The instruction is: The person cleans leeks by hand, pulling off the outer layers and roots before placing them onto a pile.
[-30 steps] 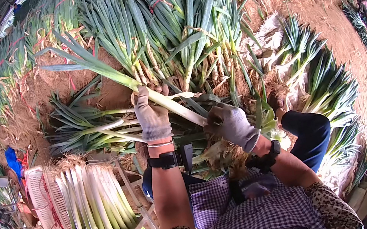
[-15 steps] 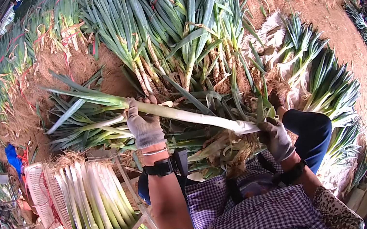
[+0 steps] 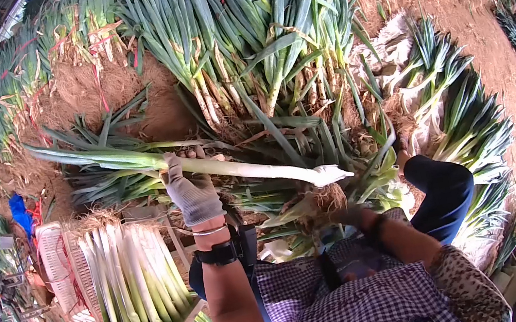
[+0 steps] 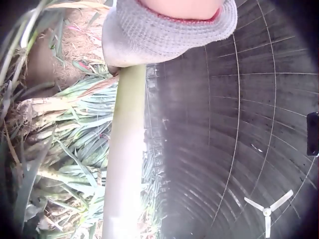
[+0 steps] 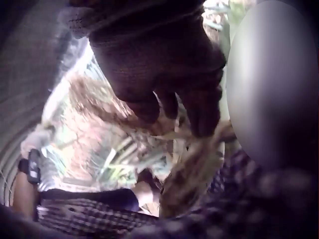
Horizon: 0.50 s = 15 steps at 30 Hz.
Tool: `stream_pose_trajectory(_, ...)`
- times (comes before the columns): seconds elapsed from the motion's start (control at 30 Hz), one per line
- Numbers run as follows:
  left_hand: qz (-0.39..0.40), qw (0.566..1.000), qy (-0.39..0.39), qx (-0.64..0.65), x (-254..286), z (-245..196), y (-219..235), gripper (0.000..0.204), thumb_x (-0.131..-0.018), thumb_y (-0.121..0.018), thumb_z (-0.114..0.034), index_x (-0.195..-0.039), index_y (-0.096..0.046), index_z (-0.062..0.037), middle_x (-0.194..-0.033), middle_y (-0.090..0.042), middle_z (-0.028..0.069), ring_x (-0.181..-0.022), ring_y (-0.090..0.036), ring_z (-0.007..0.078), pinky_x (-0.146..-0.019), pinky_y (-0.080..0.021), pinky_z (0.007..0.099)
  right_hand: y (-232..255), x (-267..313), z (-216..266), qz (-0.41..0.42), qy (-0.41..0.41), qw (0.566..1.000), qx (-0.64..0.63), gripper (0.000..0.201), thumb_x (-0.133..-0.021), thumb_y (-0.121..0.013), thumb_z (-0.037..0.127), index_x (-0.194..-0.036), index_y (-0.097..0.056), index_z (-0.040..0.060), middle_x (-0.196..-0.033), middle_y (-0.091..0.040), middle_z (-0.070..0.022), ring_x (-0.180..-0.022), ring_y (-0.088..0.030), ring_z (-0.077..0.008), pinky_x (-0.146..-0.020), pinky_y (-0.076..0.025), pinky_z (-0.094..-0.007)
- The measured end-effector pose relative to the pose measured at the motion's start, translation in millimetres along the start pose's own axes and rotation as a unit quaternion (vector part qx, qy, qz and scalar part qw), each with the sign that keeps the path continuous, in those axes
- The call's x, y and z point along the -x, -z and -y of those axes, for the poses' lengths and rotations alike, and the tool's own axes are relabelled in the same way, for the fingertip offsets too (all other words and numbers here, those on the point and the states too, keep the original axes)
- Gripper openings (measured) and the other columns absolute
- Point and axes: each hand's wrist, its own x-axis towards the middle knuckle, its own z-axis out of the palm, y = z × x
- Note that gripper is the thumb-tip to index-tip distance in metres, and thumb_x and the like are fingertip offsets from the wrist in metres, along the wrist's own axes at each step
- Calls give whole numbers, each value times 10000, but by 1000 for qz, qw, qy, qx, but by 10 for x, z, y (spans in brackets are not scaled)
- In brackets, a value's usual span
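Observation:
My gloved left hand (image 3: 193, 190) grips a leek (image 3: 242, 167) around its shaft. The leek lies slantwise across the head view, green leaves to the left and white root end to the right. At that end a pale flap of skin sticks out, and brown roots (image 3: 330, 196) show just under it. In the left wrist view, the pale shaft (image 4: 127, 144) runs down from the glove. My right hand (image 5: 159, 69), dark and gloved, has its fingers loosely bent with gaps between them, close over brown stringy scraps (image 5: 192, 172). In the head view it is blurred below the root end.
Trimmed leeks (image 3: 136, 272) lie stacked on a frame at left, beside a pale plastic basket (image 3: 65, 271). Bundled leeks (image 3: 209, 38) with roots stand ahead. More leeks (image 3: 464, 118) lie at right by my bent knee (image 3: 441, 180).
The leek has swung from a steep slant to a flatter one and moved left with my left hand. My right hand has moved off the root end, first right, then down and left.

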Motion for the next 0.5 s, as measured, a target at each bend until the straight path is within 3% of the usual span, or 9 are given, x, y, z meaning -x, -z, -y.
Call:
stream_pose_trajectory(0.03,2,1000,-7,-6,-10,14,40,134,-882,-645,-71,-976,-554,-41,-832,-548,63,-748,-572,200,-827,-572,434,-281,-200,-292,83,110,974,182,405,-881,-641,220,-1250,-563,76,-1058,-667,-80,-990,-634,-223,-907,-498,-403)
stream_pose_trajectory(0.07,8,1000,-15,-13,-33,15,48,142,-881,-651,-71,-976,-551,-38,-833,-549,63,-748,-574,199,-825,-574,435,-542,-397,-558,129,229,917,299,412,-868,-658,256,-1238,-575,95,-1080,-662,-81,-993,-632,-234,-945,-482,-413)
stream_pose_trajectory(0.17,-27,999,-43,-18,-44,-44,5,183,-876,-672,-87,-982,-532,-33,-840,-554,67,-744,-586,203,-793,-584,431,148,-316,630,88,-64,987,117,332,-880,-641,239,-1172,-602,84,-1050,-666,-112,-937,-653,-217,-865,-515,-384)
stream_pose_trajectory(0.23,-44,997,-57,-36,-79,-67,-10,219,-876,-686,-117,-991,-520,-31,-840,-561,70,-741,-598,210,-765,-590,433,776,-92,1373,-28,-143,988,52,283,-888,-630,227,-1128,-620,77,-1030,-669,-133,-899,-667,-205,-811,-537,-365)
stream_pose_trajectory(0.33,-27,998,-46,-32,-56,-56,-15,257,-875,-699,-145,-1013,-512,-35,-851,-572,76,-739,-620,220,-718,-601,450,1346,201,1723,-299,-98,948,54,241,-861,-679,211,-1051,-657,64,-973,-678,-152,-775,-700,-183,-665,-575,-293)
stream_pose_trajectory(0.37,-20,999,-20,-27,54,-103,-128,253,-875,-697,-139,-1018,-515,-37,-853,-572,75,-741,-620,219,-717,-601,455,1447,108,1881,-328,-156,926,103,301,-801,-732,293,-1040,-666,122,-810,-659,-93,-732,-672,-294,-650,-556,-391)
stream_pose_trajectory(0.4,-12,1000,4,-20,125,-119,-212,249,-876,-695,-133,-1022,-517,-38,-855,-572,75,-743,-620,218,-716,-601,461,1451,23,1828,-346,-94,923,141,279,-821,-707,305,-1030,-669,123,-851,-665,-84,-734,-673,-295,-640,-552,-396)
stream_pose_trajectory(0.47,0,1000,1,-7,114,-70,-190,225,-879,-688,-120,-1020,-527,-49,-830,-556,64,-719,-599,209,-753,-593,469,1385,-102,1664,-299,-53,933,193,282,-845,-668,334,-1047,-665,136,-838,-663,-92,-731,-671,-304,-622,-543,-404)
stream_pose_trajectory(0.5,-3,1000,-1,4,66,-34,-125,222,-880,-687,-118,-1019,-528,-50,-824,-552,62,-715,-593,207,-765,-590,467,1335,-188,1604,-318,-29,923,214,257,-876,-614,353,-999,-655,131,-800,-655,-98,-701,-663,-310,-587,-530,-413)
